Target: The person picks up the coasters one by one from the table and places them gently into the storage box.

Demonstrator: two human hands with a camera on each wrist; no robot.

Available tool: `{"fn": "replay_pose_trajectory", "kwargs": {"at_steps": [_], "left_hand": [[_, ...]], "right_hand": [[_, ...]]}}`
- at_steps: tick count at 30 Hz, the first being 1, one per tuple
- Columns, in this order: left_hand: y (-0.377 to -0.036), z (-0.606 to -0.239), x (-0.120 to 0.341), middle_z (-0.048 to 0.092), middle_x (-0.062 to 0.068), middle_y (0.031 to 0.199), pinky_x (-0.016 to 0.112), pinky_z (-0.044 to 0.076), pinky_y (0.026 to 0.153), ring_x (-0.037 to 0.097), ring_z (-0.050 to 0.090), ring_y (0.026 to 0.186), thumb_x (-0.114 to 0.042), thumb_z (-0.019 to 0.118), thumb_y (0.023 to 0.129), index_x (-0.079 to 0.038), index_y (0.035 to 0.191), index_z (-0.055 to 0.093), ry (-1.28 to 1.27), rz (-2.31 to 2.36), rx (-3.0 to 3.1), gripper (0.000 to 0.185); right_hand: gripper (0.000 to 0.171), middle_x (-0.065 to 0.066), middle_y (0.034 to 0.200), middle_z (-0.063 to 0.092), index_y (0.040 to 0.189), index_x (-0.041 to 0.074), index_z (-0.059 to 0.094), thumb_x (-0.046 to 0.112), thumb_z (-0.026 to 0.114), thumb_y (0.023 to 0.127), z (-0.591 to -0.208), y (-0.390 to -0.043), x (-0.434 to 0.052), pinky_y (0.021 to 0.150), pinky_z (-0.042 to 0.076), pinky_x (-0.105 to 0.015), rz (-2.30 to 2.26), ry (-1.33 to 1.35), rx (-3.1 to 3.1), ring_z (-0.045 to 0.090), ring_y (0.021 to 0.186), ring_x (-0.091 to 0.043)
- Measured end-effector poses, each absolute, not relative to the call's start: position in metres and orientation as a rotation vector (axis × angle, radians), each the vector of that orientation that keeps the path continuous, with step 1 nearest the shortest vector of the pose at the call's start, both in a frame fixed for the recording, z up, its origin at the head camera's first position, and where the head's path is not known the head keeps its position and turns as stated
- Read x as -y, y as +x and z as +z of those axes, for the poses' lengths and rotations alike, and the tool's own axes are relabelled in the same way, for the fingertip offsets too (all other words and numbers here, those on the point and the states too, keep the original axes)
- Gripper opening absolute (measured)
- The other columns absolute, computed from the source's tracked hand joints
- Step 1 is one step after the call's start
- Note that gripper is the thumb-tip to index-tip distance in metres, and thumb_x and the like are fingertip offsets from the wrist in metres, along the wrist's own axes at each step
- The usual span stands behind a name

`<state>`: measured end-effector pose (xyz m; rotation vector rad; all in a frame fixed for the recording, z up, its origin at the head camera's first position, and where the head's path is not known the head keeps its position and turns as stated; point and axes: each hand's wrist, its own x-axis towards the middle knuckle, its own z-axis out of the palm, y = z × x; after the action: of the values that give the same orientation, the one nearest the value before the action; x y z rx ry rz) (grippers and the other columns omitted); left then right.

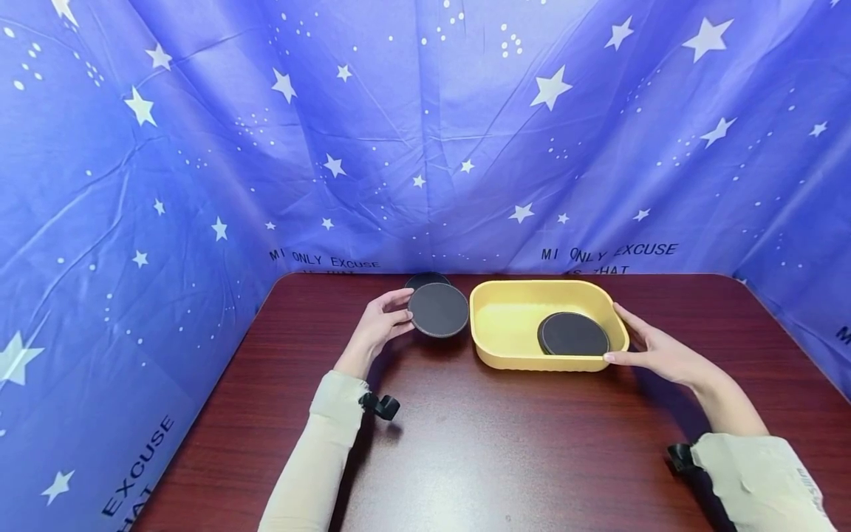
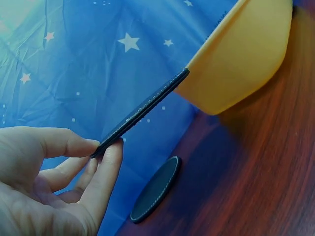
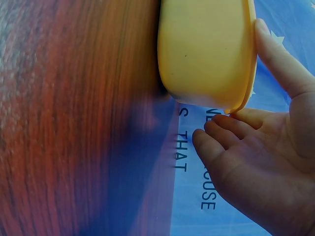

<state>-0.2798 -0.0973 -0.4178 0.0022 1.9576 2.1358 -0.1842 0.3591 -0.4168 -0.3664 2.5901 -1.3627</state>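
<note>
My left hand (image 1: 382,325) pinches the edge of a round black coaster (image 1: 439,310) with pale stitching, thumb on one face and fingers on the other. In the left wrist view this coaster is tilted above the table. A second black coaster (image 2: 156,191) lies on the table beneath it, partly hidden by the held one in the head view. Just to the right stands a yellow bin (image 1: 505,362) with another black coaster (image 1: 573,335) lying inside, near its right end. With thumb and index finger extended, my right hand (image 1: 658,353) touches the bin's right end; its other fingers hang loose.
The dark red wood-grain table (image 1: 439,443) carries everything. A blue curtain (image 1: 425,148) with white stars rises behind its far edge and along the sides. Black wrist mounts (image 1: 380,406) sit on both sleeves.
</note>
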Motion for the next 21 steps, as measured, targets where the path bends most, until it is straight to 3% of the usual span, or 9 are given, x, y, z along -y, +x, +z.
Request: {"fn": "replay_pose_trajectory", "kwargs": {"at_steps": [21], "left_hand": [[-0.279, -0.407, 0.07, 0.053, 0.019, 0.138, 0.019, 0.059, 0.068, 0.006, 0.063, 0.076, 0.015, 0.053, 0.089, 0.0, 0.142, 0.051, 0.087, 2.163, -1.904, 0.056]], "right_hand": [[0.097, -0.028, 0.165, -0.001, 0.159, 0.004, -0.002, 0.016, 0.068, 0.093, -0.417, -0.184, -0.36, 0.09, 0.021, 0.009, -1.362, -0.377, -2.596, -0.001, 0.149, -0.047]]}}
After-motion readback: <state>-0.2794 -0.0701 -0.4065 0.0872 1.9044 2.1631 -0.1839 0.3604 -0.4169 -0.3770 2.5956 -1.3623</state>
